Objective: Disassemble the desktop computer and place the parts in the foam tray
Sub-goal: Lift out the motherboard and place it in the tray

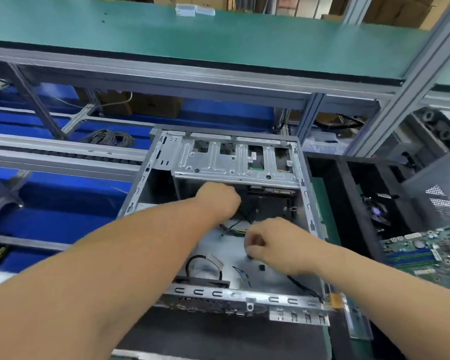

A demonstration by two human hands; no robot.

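1. The computer case [218, 162] is a bare grey sheet-metal shell lying on its side with the open face up, at the middle of the bench.
2. Its long axis runs from near to far, tilted slightly to the right at the far end; the slotted rear panel [244, 294] faces the person, and the perforated drive bracket [234, 159] spans the far end.
3. Inside, the floor is mostly stripped, with loose black and yellow cables [234, 227] lying on it.
4. The left hand [218, 201] reaches deep under the drive bracket, fingers curled; what they grip is hidden.
5. The right hand [273, 245] hovers over the case floor, fingertips pinched together on something small and dark, too blurred to identify.
6. A green motherboard [426, 253] lies in the black foam tray [330, 193] just right of the case.
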